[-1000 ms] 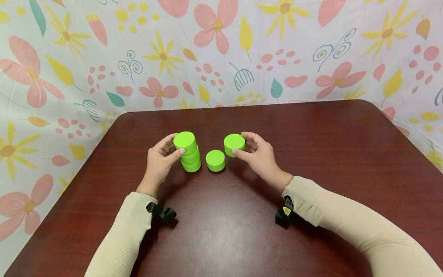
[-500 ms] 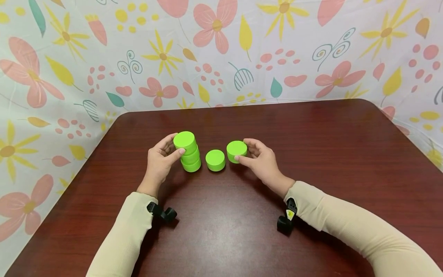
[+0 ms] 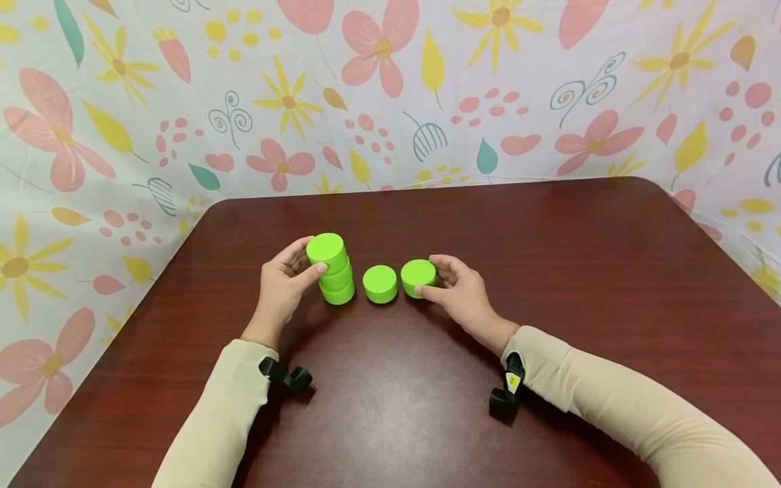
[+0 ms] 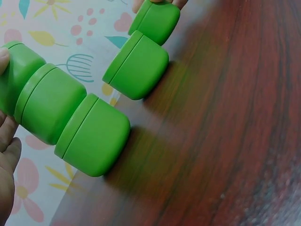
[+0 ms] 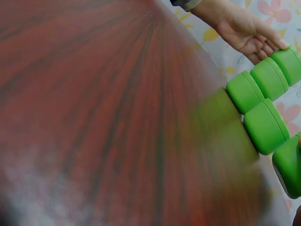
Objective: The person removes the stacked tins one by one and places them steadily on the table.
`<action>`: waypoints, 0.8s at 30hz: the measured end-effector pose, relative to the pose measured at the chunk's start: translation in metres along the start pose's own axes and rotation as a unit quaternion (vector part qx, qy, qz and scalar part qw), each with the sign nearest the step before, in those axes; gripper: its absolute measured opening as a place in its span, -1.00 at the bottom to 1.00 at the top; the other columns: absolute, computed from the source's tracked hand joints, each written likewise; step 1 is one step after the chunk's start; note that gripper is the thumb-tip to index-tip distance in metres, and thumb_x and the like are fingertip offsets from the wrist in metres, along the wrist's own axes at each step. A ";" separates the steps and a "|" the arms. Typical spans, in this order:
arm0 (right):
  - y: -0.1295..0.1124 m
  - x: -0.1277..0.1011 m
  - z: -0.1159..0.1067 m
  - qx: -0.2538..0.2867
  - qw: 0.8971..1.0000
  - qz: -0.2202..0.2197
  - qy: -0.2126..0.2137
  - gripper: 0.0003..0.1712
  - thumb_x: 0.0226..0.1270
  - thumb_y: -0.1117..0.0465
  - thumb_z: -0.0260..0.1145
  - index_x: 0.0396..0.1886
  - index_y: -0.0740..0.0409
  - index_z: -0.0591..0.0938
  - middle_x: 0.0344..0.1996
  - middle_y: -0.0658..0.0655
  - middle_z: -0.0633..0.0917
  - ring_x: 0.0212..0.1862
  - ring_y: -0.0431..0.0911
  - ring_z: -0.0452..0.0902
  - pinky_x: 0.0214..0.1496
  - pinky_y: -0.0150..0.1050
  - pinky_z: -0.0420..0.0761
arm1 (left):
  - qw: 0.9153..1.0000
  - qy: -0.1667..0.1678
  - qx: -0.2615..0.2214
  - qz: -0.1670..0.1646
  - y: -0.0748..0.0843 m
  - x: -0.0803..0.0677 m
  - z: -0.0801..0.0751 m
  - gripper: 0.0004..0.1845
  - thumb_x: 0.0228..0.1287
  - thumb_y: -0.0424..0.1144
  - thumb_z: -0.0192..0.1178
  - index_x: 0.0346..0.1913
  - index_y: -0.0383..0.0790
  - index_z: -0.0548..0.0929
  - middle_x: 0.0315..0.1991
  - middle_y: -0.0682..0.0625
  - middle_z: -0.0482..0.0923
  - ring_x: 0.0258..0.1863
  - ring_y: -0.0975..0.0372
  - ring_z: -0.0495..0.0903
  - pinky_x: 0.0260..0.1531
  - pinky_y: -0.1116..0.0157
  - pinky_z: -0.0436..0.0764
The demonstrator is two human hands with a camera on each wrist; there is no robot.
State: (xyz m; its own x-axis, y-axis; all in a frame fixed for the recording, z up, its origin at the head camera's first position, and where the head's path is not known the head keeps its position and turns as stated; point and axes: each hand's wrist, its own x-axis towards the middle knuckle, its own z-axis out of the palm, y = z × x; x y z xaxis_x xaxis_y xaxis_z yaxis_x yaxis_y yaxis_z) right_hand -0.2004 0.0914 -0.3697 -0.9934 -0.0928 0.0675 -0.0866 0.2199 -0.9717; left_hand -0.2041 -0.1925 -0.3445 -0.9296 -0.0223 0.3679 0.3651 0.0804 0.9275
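Surface (image 3: 549, 285): dark red wood, slick-looking, flowered cloth (image 3: 122, 102) behind it.

Stack (image 3: 332, 268): three green pucks, left of centre, not quite flush — the top one sits slightly off the lower two. Left hand (image 3: 282, 285) curls round the upper part, thumb on the front, fingers behind. Risk: any sideways squeeze or a jerky let-go likely tips or shears the stack.

Loose puck (image 3: 379, 283): on the surface between stack and right hand, untouched. Could get knocked into the stack.

Right puck (image 3: 418, 276): pinched in right hand (image 3: 460, 295), low by the surface, just beside the loose puck. Can't tell if it's set down. Smooth sides, so it could slip.
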 end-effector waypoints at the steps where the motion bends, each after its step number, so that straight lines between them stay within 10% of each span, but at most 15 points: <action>1: 0.001 0.000 0.000 -0.001 1.000 0.003 -0.001 -0.30 -0.01 0.31 0.45 0.19 0.26 0.43 0.13 0.22 0.53 0.22 -0.02 0.40 0.26 -0.14 0.36 | 1.000 0.000 0.000 0.000 0.000 0.000 0.000 -0.49 0.07 -0.54 0.26 0.15 -0.42 0.47 -0.17 0.27 0.62 -0.11 0.33 0.59 -0.18 0.45 0.57; 24: 0.010 0.000 0.001 -0.011 1.000 0.006 0.000 -0.32 -0.03 0.36 0.44 0.16 0.28 0.44 0.11 0.26 0.54 0.19 0.04 0.42 0.24 -0.09 0.37 | 1.000 0.004 -0.001 -0.004 0.001 -0.001 0.001 -0.49 0.07 -0.56 0.26 0.15 -0.42 0.47 -0.19 0.29 0.62 -0.13 0.34 0.59 -0.20 0.45 0.57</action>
State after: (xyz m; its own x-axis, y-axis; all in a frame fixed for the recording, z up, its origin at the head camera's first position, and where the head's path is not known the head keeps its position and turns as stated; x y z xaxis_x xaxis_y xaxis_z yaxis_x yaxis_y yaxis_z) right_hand -0.2013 0.0922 -0.3797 -0.9944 -0.0898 0.0557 -0.0760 0.2417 -0.9674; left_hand -0.2034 -0.1914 -0.3442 -0.9317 -0.0313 0.3619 0.3587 0.0772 0.9302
